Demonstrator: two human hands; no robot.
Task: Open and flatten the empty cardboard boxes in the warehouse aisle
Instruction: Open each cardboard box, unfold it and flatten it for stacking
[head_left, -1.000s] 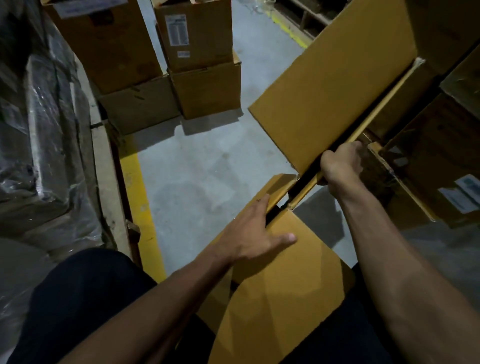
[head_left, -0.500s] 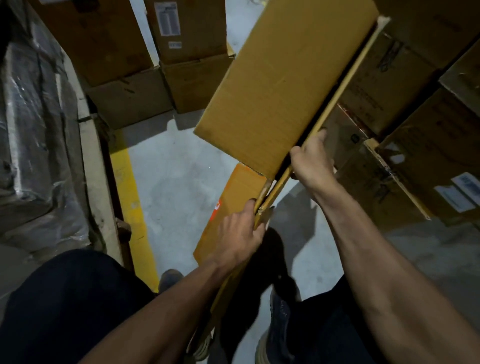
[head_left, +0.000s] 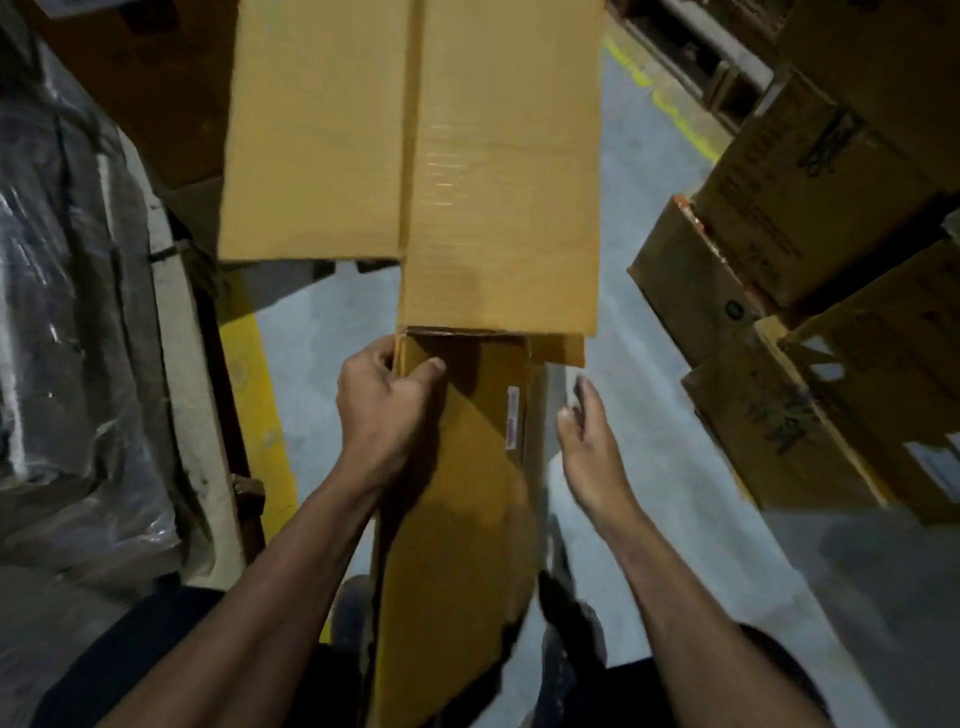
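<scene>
Along the left edge of the floor (head_left: 322, 374) sit pallet loads wrapped in plastic film (head_left: 67, 291), with a yellow line (head_left: 260, 395) painted just beside them. Toward the middle, the left hand (head_left: 384, 410) pinches the near left corner of the cardboard box (head_left: 467, 182), fingers curled over the edge and thumb pressed on the panel that hangs down between the person's legs. The box is held up off the floor; its upper panels look collapsed nearly flat and spread out ahead, a clear tape strip running along the centre seam. Right of the hanging panel, the right hand (head_left: 592, 441) is spread and holds nothing, fingers straight, just beside the box's right edge but apart from it. Along the right edge of the floor are stacked cartons (head_left: 810, 322), seemingly full.

The step in hand looks like the flattening of this box: it is opened, and the layers are being brought together. Next, the free hand likely needs to take the right edge so both sides can be pressed flat, then the sheet laid aside. The hanging panel could snag on the feet below.
</scene>
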